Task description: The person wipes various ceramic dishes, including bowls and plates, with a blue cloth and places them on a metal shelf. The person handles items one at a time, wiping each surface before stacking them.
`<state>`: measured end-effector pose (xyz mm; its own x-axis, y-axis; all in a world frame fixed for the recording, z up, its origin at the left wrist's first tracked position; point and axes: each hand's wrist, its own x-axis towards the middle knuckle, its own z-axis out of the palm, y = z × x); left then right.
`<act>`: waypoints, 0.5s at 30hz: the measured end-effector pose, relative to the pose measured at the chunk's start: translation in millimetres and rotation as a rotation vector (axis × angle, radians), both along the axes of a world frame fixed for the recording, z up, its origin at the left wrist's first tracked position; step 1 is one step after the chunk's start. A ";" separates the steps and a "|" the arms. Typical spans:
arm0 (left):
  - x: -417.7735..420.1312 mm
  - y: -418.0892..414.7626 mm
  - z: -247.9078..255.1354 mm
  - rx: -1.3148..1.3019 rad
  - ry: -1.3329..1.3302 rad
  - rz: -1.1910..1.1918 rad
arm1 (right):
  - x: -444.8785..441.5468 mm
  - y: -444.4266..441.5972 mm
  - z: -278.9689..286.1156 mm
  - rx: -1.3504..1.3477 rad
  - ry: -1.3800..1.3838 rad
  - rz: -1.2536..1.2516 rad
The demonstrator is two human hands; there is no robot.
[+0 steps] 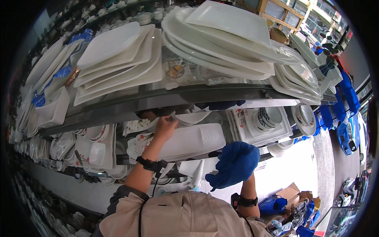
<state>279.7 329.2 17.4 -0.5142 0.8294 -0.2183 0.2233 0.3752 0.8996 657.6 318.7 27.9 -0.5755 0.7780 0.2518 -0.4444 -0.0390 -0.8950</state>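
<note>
My left hand [165,128] reaches to the lower shelf, just under the edge of the glass top shelf [189,95]. Its fingers are at the rim of a white bowl [192,118], partly hidden, and whether they grip it is unclear. Below that hand lies a stack of long white rectangular plates [192,139], with flower-patterned dishes [137,145] at its left. A dark blue cloth [238,163] covers my right hand, held up before the lower shelf; the fingers inside cannot be seen.
Stacks of white plates [118,47] and large oval platters [207,44] stand on the top shelf. Patterned bowls [268,118] sit on square plates at the right of the lower shelf. Cardboard boxes [290,192] and blue bags [271,204] lie on the floor at the lower right.
</note>
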 end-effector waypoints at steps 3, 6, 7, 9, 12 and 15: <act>0.9 15.8 -1.8 -0.140 0.245 -0.119 | 20.5 9.8 0.7 -0.057 0.021 -0.123; 8.2 29.7 -7.5 -0.224 0.469 -0.182 | 44.2 14.2 -14.4 -0.077 -0.094 -0.179; 12.0 33.6 -8.2 -0.221 0.551 -0.198 | 51.7 16.8 -18.9 -0.087 -0.142 -0.180; 20.6 39.2 -2.8 -0.121 0.740 -0.242 | 62.2 23.3 -21.2 -0.110 -0.244 -0.134; 28.4 49.1 6.4 -0.168 0.672 -0.206 | 66.2 24.2 -9.5 -0.118 -0.340 -0.072; 11.3 69.3 -44.1 -0.183 0.724 -0.215 | 59.2 15.7 14.2 -0.296 0.038 -0.067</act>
<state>291.0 398.5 -26.7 -0.4130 0.9101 -0.0325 0.8166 0.3859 0.4293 716.8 334.4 42.1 -0.5149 0.8568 0.0285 -0.4874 -0.2653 -0.8319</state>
